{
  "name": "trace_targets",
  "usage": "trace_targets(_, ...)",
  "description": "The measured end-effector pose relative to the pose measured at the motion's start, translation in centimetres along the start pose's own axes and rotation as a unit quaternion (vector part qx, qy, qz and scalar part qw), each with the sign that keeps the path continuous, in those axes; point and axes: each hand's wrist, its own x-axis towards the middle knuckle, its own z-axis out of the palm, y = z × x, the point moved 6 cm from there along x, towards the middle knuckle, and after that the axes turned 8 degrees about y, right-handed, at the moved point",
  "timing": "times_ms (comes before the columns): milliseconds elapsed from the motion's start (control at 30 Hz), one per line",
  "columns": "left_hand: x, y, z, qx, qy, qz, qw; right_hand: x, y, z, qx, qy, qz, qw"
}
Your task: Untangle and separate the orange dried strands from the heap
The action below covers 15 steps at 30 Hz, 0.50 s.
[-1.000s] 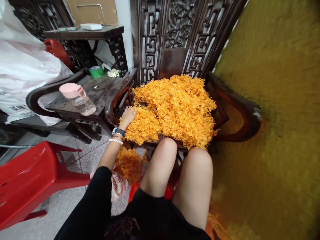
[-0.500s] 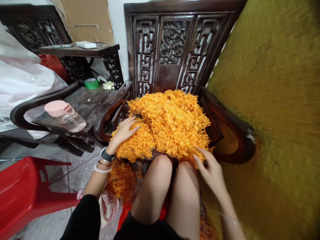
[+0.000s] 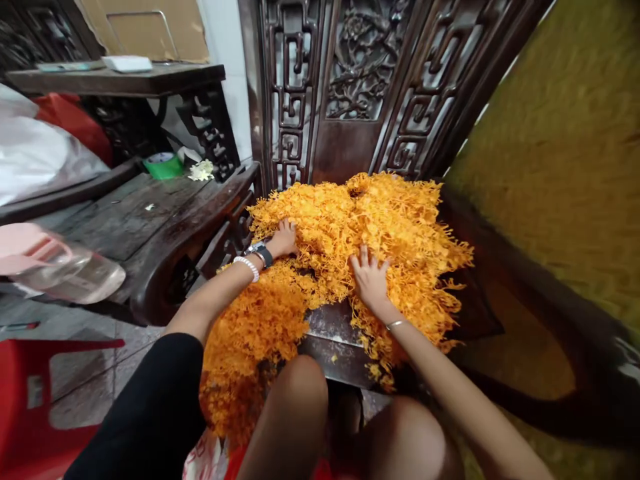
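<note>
A big heap of orange plastic flower sprigs (image 3: 385, 220) covers the seat of a dark carved wooden chair (image 3: 335, 333). My left hand (image 3: 284, 239) lies in the heap's left part, fingers pushed into the sprigs and partly hidden. My right hand (image 3: 370, 280) rests flat on the middle of the heap with fingers spread. More orange sprigs (image 3: 250, 347) spill over the seat's front left edge and hang down beside my left knee. A bare strip of seat shows between my hands.
A dark wooden side table (image 3: 135, 220) stands at left with a green tape roll (image 3: 163, 165) and a pink-lidded clear bottle (image 3: 55, 263). A red plastic stool (image 3: 35, 400) is at lower left. A blurred yellow-green mass (image 3: 565, 153) fills the right.
Both hands have moved farther into the heap. Part of the sprigs has slid off the seat's front left edge, baring a strip of seat. The camera has come closer.
</note>
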Motion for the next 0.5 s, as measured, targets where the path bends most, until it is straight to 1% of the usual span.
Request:
trace_targets(33, 0.6, 0.3, 0.3, -0.002, 0.022, -0.005, 1.000, 0.3, 0.1, 0.2, -0.003, -0.001, 0.002, 1.000)
trace_targets(100, 1.6, 0.3, 0.1, -0.013, 0.065, -0.005, 0.998, 0.5, 0.3, 0.1, -0.006, -0.001, 0.001, 1.000)
trace_targets(167, 2.2, -0.2, -1.0, -0.028, 0.102, -0.001, 0.994, 0.7, 0.7, -0.9, -0.007, -0.001, -0.004, 1.000)
trace_targets(233, 2.4, -0.8, -2.7, -0.045, 0.131, 0.004, 0.990, 1.0, 1.7, -2.7, -0.012, 0.013, 0.003, 1.000)
trace_targets(267, 2.4, -1.0, -3.8, -0.054, 0.143, 0.009, 0.988, 1.3, 2.5, -4.0, -0.017, 0.028, 0.016, 0.999)
trace_targets(367, 1.9, -0.4, -7.1, -0.081, 0.177, 0.028, 0.980, 2.5, 5.8, -8.7, -0.021, 0.129, 0.090, 0.987)
trace_targets(433, 1.7, 0.9, -9.5, -0.100, 0.203, 0.038, 0.973, 3.3, 8.2, -12.1, -0.013, 0.191, 0.150, 0.970)
trace_targets(500, 1.4, 2.5, -12.0, -0.128, 0.239, 0.048, 0.961, 4.1, 10.0, -15.5, 0.005, 0.235, 0.188, 0.954)
